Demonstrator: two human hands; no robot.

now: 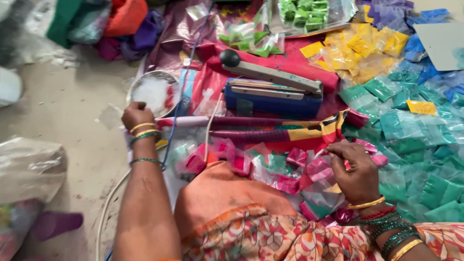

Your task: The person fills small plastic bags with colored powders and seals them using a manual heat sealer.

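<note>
My left hand (pixel 137 115) is curled into a fist beside a round metal bowl (pixel 140 82) of white material, its bangled wrist resting on the cloth; I cannot see anything in it. My right hand (pixel 355 169) reaches into a pile of small pink and teal plastic packets (pixel 290 169) in front of my knee, fingertips pinching a pink packet (pixel 323 153). A blue heat sealer (pixel 273 92) with a grey arm and black knob sits just beyond the pile.
Heaps of teal packets (pixel 415 145) spread to the right, yellow packets (pixel 357 48) and blue packets (pixel 425 43) behind them, green ones (pixel 304 12) at the top. A white cable (pixel 108 203) runs along the floor. A plastic bag (pixel 29 164) lies left; folded cloths (pixel 106 21) top left.
</note>
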